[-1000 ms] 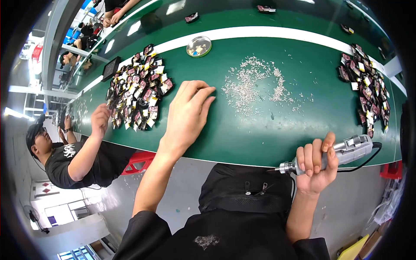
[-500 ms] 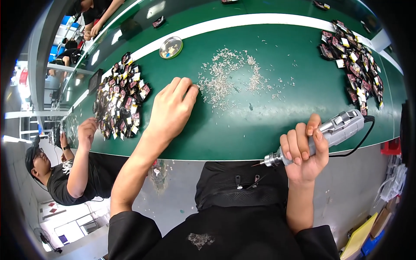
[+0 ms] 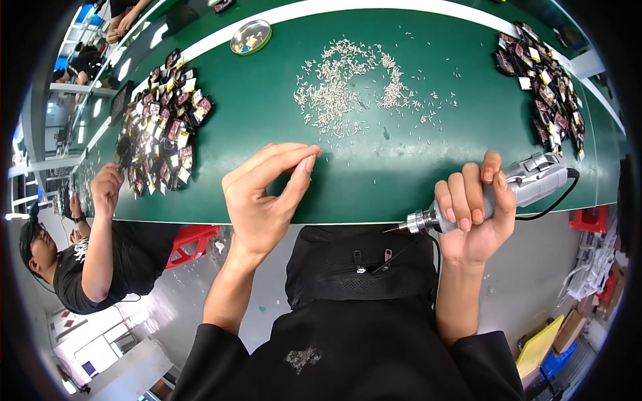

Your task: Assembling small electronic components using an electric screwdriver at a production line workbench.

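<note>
In the head view, the left hand (image 3: 261, 200) is held above the near part of a green bench (image 3: 247, 134), with the tips of thumb and forefinger brought together; whether a small piece is pinched between them cannot be told. By the right hand (image 3: 476, 220), a grey handheld power tool (image 3: 531, 182) is gripped around its barrel, with the fingers wrapped over it. The tool is tilted, its thin bit (image 3: 396, 229) being directed to the left and toward the bench's near edge, and its rear end being raised to the right, where a black cable (image 3: 550, 214) is attached.

Beyond the hands, many small pale pieces (image 3: 334, 83) are scattered on the bench, most densely left of centre. A round shallow dish (image 3: 262, 33), in which a few small items are contained, is placed farther back to the left. Black parts with pale tags are heaped in a left pile (image 3: 159, 127) and a right pile (image 3: 545, 83). A co-worker's hand (image 3: 107, 190) is seen near the left pile. Below the bench edge, a black bag (image 3: 361, 274) is worn against the person's front.
</note>
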Action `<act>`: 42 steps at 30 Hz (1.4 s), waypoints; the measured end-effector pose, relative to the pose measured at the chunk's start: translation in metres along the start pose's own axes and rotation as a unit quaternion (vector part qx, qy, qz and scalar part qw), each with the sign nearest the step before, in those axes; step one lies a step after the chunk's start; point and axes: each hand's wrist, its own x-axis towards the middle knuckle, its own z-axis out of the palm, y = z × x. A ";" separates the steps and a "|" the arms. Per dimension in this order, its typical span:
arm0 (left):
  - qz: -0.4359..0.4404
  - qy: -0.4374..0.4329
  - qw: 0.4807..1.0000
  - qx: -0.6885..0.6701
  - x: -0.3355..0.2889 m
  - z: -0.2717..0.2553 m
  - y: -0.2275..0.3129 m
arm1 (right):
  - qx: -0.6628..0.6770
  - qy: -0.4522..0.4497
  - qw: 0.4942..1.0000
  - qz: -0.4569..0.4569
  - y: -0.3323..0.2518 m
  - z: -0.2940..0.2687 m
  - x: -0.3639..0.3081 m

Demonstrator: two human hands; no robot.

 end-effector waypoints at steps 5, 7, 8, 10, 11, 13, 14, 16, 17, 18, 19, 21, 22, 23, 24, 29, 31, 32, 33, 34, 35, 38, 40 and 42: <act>-0.045 -0.032 0.982 -0.181 -0.018 0.011 0.018 | 0.016 -0.048 0.998 -0.027 -0.002 0.016 0.006; -0.086 -0.030 0.967 -0.239 -0.023 0.015 0.025 | 0.046 -0.090 0.994 -0.050 -0.004 0.031 0.008; -0.121 -0.027 0.950 -0.288 -0.026 0.018 0.027 | 0.042 -0.086 0.994 -0.046 -0.005 0.037 0.007; -0.126 -0.024 0.934 -0.334 -0.033 0.021 0.025 | 0.076 -0.075 0.992 -0.062 -0.004 0.048 0.006; -0.124 -0.024 0.919 -0.374 -0.035 0.022 0.025 | 0.082 -0.063 0.992 -0.066 -0.003 0.052 0.008; -0.130 -0.025 0.906 -0.401 -0.041 0.024 0.025 | 0.081 -0.061 0.993 -0.067 -0.001 0.057 0.007; -0.133 -0.027 0.894 -0.427 -0.043 0.025 0.025 | 0.083 -0.061 0.992 -0.072 0.000 0.058 0.007; -0.140 -0.032 0.881 -0.451 -0.043 0.030 0.028 | 0.073 -0.057 0.993 -0.070 -0.001 0.059 0.005; -0.144 -0.036 0.869 -0.471 -0.043 0.032 0.030 | 0.070 -0.045 0.994 -0.074 -0.001 0.059 0.004; -0.146 -0.032 0.870 -0.469 -0.044 0.032 0.029 | 0.072 -0.038 0.994 -0.071 0.002 0.060 0.004; -0.148 -0.029 0.863 -0.482 -0.045 0.031 0.028 | 0.074 -0.038 0.994 -0.067 0.004 0.060 0.004; -0.150 -0.025 0.856 -0.494 -0.046 0.031 0.027 | 0.093 -0.027 0.992 -0.075 0.007 0.060 0.004; -0.144 -0.037 0.854 -0.499 -0.046 0.032 0.026 | 0.093 -0.026 0.993 -0.074 0.008 0.060 0.004; -0.138 -0.048 0.851 -0.504 -0.046 0.033 0.025 | 0.091 -0.025 0.992 -0.078 0.009 0.060 0.004; -0.139 -0.047 0.851 -0.504 -0.046 0.033 0.025 | 0.090 -0.024 0.992 -0.082 0.009 0.059 0.004; -0.142 -0.069 0.843 -0.514 -0.045 0.036 0.027 | 0.093 -0.023 0.993 -0.070 0.011 0.059 0.005; -0.142 -0.076 0.836 -0.524 -0.044 0.038 0.027 | 0.092 -0.019 0.993 -0.071 0.008 0.058 0.004; -0.142 -0.082 0.831 -0.532 -0.043 0.039 0.028 | 0.089 -0.023 0.993 -0.069 0.007 0.058 0.003; -0.143 -0.079 0.832 -0.530 -0.044 0.038 0.028 | 0.091 -0.030 0.993 -0.063 0.008 0.056 0.003; -0.155 -0.085 0.827 -0.534 -0.044 0.037 0.028 | 0.093 -0.029 0.993 -0.060 0.009 0.055 0.004; -0.166 -0.091 0.821 -0.538 -0.044 0.036 0.028 | 0.091 -0.037 0.994 -0.054 0.010 0.054 0.004; -0.192 -0.109 0.789 -0.573 -0.046 0.036 0.029 | 0.092 -0.049 0.994 -0.044 0.010 0.053 0.003; -0.191 -0.129 0.764 -0.602 -0.046 0.037 0.023 | 0.092 -0.053 0.993 -0.047 0.008 0.052 0.002; -0.191 -0.144 0.741 -0.628 -0.046 0.037 0.022 | 0.086 -0.054 0.994 -0.043 0.006 0.052 0.002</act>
